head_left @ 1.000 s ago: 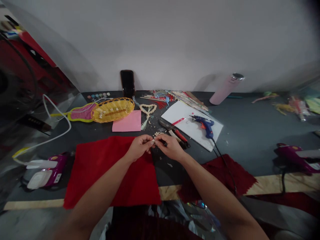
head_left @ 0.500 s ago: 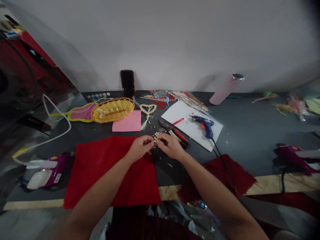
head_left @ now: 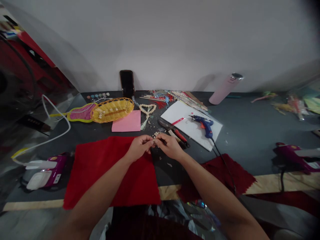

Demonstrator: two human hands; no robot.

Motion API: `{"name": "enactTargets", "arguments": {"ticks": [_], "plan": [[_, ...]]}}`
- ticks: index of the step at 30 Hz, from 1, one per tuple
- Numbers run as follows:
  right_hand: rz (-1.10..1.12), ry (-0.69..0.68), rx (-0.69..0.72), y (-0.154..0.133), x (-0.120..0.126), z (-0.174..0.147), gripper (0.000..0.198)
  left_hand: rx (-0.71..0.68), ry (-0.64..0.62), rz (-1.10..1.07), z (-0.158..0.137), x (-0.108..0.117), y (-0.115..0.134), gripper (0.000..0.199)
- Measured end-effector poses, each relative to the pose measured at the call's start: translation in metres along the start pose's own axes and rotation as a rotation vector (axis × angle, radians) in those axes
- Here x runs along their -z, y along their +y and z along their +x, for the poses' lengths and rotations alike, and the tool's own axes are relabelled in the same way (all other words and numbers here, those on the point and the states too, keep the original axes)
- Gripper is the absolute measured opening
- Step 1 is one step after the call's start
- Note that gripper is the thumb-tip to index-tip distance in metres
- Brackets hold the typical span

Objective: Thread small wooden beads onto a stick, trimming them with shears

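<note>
Between the half-second-old frame and now, the right hand [head_left: 170,146] has moved in slightly toward the left hand [head_left: 140,146], so their fingertips meet and the gap seen there has closed; the things on the table [head_left: 245,133] keep their places.

Head view: a small pale piece [head_left: 153,140] sits between the two sets of fingertips, over the far right corner of the red cloth [head_left: 107,173]. Left thumb and forefinger are pinched on it; the right ones are pressed together and seem clamped on it too, though its shape is too small to tell. A heap of pale bits [head_left: 157,133] lies just beyond. For good handling, a light pinch near the tips and steady wrists low over the dark surface should suit so small a thing, since a dropped one could be lost among the scraps.

Right of the hands lie cutters [head_left: 179,135], then a blue glue gun [head_left: 203,124] on a white board [head_left: 180,110]. Far left, a yellow basket [head_left: 113,110] overlaps pink paper [head_left: 127,121]. Along the plain wall [head_left: 162,40] stand a phone [head_left: 127,83] and, farther right, a pink bottle [head_left: 225,89]. Lighting looks dim.
</note>
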State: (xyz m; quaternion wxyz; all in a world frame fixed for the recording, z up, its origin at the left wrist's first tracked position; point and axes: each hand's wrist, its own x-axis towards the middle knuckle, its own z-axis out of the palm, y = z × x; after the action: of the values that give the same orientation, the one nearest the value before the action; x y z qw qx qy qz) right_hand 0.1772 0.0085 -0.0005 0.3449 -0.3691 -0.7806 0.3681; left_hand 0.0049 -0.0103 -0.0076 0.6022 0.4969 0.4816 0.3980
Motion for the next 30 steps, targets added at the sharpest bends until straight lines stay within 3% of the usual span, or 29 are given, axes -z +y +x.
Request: {"name": "enactTargets", "arguments": {"ticks": [20,30], "plan": [[-0.039,-0.041,0.003,0.002,0.004,-0.002,0.017,0.032,-0.065,0.05,0.0,0.001,-0.002,0.027],[0.023,-0.019,-0.069,0.002,0.002,-0.001,0.02,0.069,-0.027,0.011,-0.003,-0.004,0.01,0.026]]}}
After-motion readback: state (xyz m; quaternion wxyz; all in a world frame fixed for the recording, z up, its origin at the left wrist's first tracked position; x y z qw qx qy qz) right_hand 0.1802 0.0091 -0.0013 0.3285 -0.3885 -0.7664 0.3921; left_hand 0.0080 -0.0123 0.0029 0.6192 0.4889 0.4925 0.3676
